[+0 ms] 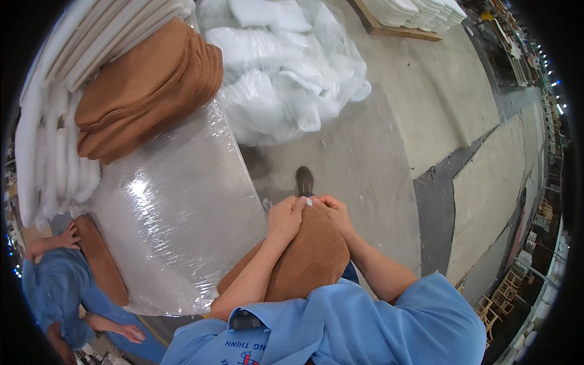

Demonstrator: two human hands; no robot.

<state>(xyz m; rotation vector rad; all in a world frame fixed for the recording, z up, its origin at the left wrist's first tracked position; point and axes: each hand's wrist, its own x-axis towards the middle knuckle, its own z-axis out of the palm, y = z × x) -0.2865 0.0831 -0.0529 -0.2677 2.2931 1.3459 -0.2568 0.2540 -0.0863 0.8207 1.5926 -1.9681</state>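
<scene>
In front of my body a brown fabric cushion cover hangs between my forearms, its narrow end raised. My left hand and my right hand meet at that end, fingers closed on its edge from either side. A small white tip, perhaps padding, pokes out between my fingertips. Part of the brown cover also shows to the left, behind my left forearm. What fills the cover cannot be seen.
Left of me stands a plastic-wrapped table bearing a stack of brown covers and white foam pads. Beyond it lies a clear bag of white padding. A co-worker touches another brown piece. A wooden pallet holds white pads.
</scene>
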